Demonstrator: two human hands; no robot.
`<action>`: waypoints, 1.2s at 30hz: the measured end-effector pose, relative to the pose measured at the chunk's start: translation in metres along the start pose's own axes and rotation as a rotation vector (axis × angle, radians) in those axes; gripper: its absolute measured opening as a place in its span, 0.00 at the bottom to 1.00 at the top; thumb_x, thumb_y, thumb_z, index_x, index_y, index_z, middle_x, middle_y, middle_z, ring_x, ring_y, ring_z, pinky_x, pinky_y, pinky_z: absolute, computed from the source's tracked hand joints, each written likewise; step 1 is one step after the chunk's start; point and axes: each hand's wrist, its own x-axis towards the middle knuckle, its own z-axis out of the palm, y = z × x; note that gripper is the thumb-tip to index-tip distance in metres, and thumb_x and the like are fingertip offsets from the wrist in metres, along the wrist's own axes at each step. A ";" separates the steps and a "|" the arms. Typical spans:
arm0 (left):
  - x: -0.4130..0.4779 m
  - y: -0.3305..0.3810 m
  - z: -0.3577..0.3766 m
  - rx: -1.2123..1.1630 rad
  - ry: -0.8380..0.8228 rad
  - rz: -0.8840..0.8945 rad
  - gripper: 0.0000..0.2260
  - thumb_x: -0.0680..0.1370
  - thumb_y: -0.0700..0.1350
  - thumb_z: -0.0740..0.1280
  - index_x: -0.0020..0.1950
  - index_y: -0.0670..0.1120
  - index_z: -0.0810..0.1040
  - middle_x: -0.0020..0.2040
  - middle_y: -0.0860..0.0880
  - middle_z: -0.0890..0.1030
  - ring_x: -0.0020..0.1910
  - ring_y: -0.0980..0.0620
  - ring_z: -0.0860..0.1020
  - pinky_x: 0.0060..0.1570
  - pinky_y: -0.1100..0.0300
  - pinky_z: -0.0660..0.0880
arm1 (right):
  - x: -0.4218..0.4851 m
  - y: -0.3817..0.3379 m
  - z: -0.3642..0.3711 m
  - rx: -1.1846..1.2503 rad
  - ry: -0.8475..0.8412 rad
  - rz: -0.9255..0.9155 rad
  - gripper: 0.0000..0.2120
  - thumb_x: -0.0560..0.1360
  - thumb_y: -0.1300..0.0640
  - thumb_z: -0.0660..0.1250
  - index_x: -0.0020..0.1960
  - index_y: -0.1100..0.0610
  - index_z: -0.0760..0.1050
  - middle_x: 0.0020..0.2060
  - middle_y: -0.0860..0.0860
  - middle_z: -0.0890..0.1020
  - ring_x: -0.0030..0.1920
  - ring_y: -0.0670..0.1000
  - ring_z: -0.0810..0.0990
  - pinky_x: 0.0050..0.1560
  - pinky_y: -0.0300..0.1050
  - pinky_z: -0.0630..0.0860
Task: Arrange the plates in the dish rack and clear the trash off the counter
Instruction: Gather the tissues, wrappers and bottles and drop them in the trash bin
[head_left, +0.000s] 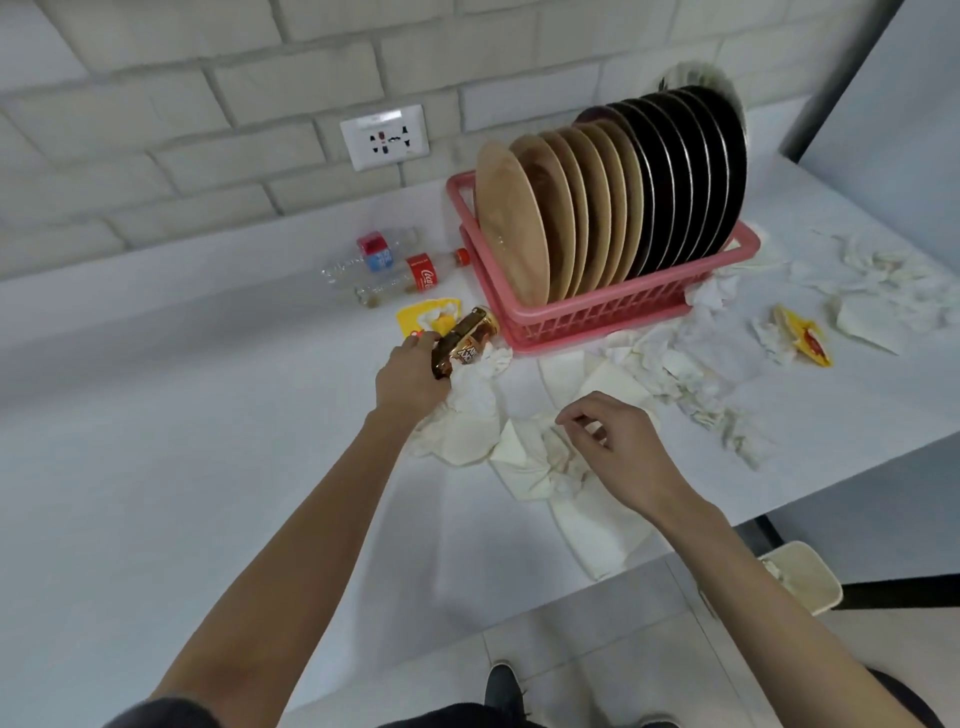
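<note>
So the plates (613, 208) part is looking done to us: tan ones and black ones are all standing on edge in the pink rack (597, 317), which is sitting toward the back edge of the counter (208, 415). We're not seeing any loose plates anywhere.

That means we're working on the trash now. Our left hand (410, 374) is gripping a shiny brown wrapper (470, 338) right at the rack's front left corner, fingers curled around it. Our right hand (618, 447) is hovering over the crumpled napkins (524, 457) near the front edge, fingers half curled with nothing in them as far as we can tell. The hands are apart.

Plenty is waiting for us:
- two plastic bottles (395, 265) lying near the back edge, left of the rack
- a yellow wrapper (431, 314) just beside the brown one
- more tissues (872, 280) and a sauce packet (805, 338) toward the right end

We're guessing the next move is pinching up a bunch of napkins with the right hand, then carrying both loads to the bin (805, 577) on the floor below the front right corner. The napkins are looking light and floppy, so we're probably needing several trips, and some may slide off the front edge.
</note>
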 end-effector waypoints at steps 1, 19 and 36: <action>-0.001 -0.001 0.000 -0.017 0.015 0.008 0.23 0.75 0.44 0.67 0.70 0.49 0.71 0.62 0.46 0.76 0.60 0.43 0.74 0.51 0.47 0.76 | 0.001 0.000 0.000 0.001 0.003 0.003 0.07 0.77 0.66 0.66 0.49 0.58 0.82 0.45 0.49 0.82 0.47 0.44 0.79 0.45 0.30 0.72; -0.104 0.014 -0.049 -0.900 0.020 -0.054 0.19 0.74 0.41 0.74 0.63 0.51 0.76 0.54 0.51 0.82 0.40 0.48 0.84 0.37 0.55 0.81 | 0.048 -0.057 0.045 0.675 -0.081 0.373 0.15 0.79 0.53 0.67 0.65 0.55 0.73 0.50 0.57 0.84 0.50 0.56 0.84 0.45 0.47 0.79; 0.079 -0.005 -0.090 -0.159 0.004 0.134 0.11 0.76 0.41 0.69 0.59 0.43 0.80 0.52 0.45 0.83 0.52 0.44 0.81 0.56 0.57 0.75 | 0.023 -0.043 0.037 0.724 -0.062 0.464 0.16 0.75 0.55 0.72 0.61 0.54 0.75 0.47 0.55 0.86 0.40 0.50 0.83 0.42 0.49 0.77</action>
